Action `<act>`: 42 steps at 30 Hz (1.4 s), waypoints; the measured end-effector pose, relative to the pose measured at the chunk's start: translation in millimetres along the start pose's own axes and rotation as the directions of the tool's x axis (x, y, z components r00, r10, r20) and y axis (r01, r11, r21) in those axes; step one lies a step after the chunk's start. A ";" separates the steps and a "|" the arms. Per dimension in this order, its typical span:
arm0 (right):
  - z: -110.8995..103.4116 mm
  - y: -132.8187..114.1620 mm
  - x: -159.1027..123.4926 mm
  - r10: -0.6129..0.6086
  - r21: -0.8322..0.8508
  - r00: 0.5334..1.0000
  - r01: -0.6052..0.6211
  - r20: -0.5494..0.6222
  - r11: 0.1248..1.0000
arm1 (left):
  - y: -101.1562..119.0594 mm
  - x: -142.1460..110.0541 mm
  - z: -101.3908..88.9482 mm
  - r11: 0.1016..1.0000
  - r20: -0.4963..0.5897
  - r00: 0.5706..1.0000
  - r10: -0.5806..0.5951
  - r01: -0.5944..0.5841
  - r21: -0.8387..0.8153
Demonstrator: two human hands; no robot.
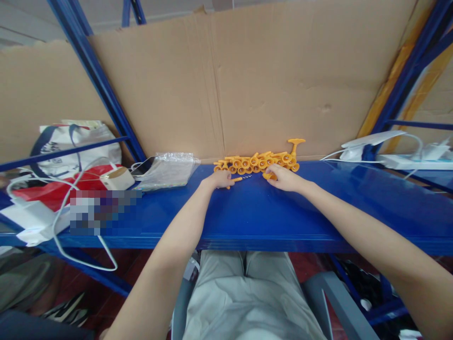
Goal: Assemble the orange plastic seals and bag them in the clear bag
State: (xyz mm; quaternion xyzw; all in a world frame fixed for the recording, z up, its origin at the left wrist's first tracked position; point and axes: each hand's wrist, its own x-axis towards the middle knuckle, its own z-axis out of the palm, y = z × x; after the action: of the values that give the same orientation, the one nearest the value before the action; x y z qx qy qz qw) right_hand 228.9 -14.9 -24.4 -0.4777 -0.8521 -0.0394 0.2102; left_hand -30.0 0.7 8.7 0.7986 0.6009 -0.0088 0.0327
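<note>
My left hand (221,179) is closed on a yellow corkscrew (238,179), whose metal spiral (247,177) points to the right. A short distance away, my right hand (283,178) has its fingers closed round a yellow plastic piece (270,176), partly covered by the fingers. Just behind both hands, against the cardboard, lies a row of several yellow plastic corkscrew pieces (254,161) with round cup-like ends facing me. One yellow T-shaped handle (296,142) stands up above the right end of the row.
The blue shelf top (247,212) ends at a front edge above my lap. Plastic bags (169,170), a white charger (116,178) and a looping cable lie to the left. A white power strip (403,162) sits far right. Cardboard (283,80) closes the back.
</note>
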 end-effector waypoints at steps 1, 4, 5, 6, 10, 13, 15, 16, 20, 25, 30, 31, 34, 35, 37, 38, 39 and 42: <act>-0.5 0.3 0.1 0.037 -0.008 0.999 -0.037 -0.012 0.999 | -0.7 0.6 0.2 1.000 0.004 1.000 0.001 -0.001 -0.004; -4.0 -1.4 -0.7 0.166 -0.073 0.986 -0.167 -0.018 0.983 | -1.5 1.9 1.0 1.000 0.006 1.000 0.006 -0.006 -0.020; -5.2 -2.2 -1.0 0.203 -0.097 0.979 -0.202 -0.002 0.975 | -1.5 2.3 1.4 1.000 0.003 1.000 0.009 -0.009 -0.027; -6.2 -3.0 -1.0 0.235 -0.120 0.972 -0.231 0.022 0.966 | -1.5 2.8 1.9 0.999 -0.001 1.000 0.013 -0.014 -0.037; -5.4 -2.2 0.8 0.272 -0.144 0.958 -0.258 0.086 0.955 | -1.6 4.5 3.8 0.997 -0.001 0.999 0.036 -0.036 -0.070; 0.1 1.9 2.8 0.210 -0.082 0.975 -0.204 0.075 0.976 | -1.2 4.6 4.2 0.996 0.001 0.999 0.041 -0.041 -0.077; 4.7 5.0 4.0 0.181 -0.045 0.982 -0.179 0.050 0.983 | -0.4 4.2 4.1 0.996 0.003 0.999 0.045 -0.044 -0.083; 6.9 6.4 4.5 0.170 -0.033 0.985 -0.169 0.032 0.985 | 0.0 3.9 4.1 0.995 0.003 0.999 0.047 -0.047 -0.087; 13.6 11.0 6.7 0.152 -0.007 0.988 -0.152 -0.017 0.988 | 0.9 3.3 4.7 0.994 -0.003 0.998 0.058 -0.058 -0.096; 18.1 15.3 7.8 0.139 0.028 0.990 -0.138 -0.028 0.990 | 0.4 4.6 6.0 0.993 -0.013 0.997 0.077 -0.077 -0.088; 23.6 16.1 8.2 0.063 0.125 0.997 -0.057 -0.051 0.991 | 6.0 5.7 10.4 0.977 -0.061 0.986 0.156 -0.163 -0.137; 24.4 15.8 8.4 0.046 0.143 0.997 -0.037 -0.058 0.989 | 8.0 5.6 11.7 0.970 -0.077 0.980 0.182 -0.191 -0.150; 25.0 14.8 8.7 0.043 0.167 0.996 -0.030 -0.073 0.985 | 13.2 5.4 14.9 0.963 -0.125 0.969 0.214 -0.230 -0.138; 24.6 14.4 8.7 0.052 0.171 0.996 -0.038 -0.074 0.985 | 14.1 5.5 15.5 0.964 -0.138 0.967 0.214 -0.232 -0.133; 23.5 13.4 8.4 0.072 0.186 0.994 -0.057 -0.076 0.981 | 14.9 5.8 16.1 0.964 -0.155 0.965 0.209 -0.231 -0.136; 23.1 12.6 8.4 0.082 0.197 0.993 -0.065 -0.081 0.978 | 14.8 6.0 16.1 0.963 -0.160 0.966 0.205 -0.228 -0.141; 23.0 11.8 8.5 0.093 0.210 0.992 -0.072 -0.088 0.975 | 14.5 6.2 16.1 0.964 -0.164 0.966 0.201 -0.225 -0.142; 25.3 9.2 9.7 0.125 0.249 0.985 -0.092 -0.117 0.964 | 13.8 6.5 16.0 0.967 -0.187 0.961 0.203 -0.227 -0.117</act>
State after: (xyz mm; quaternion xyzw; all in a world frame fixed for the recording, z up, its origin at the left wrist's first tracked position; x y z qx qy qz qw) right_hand 224.0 4.6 -44.8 -0.4908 -0.8072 0.0454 0.3247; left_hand -14.5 2.2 -7.0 0.8528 0.5102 0.1057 0.0358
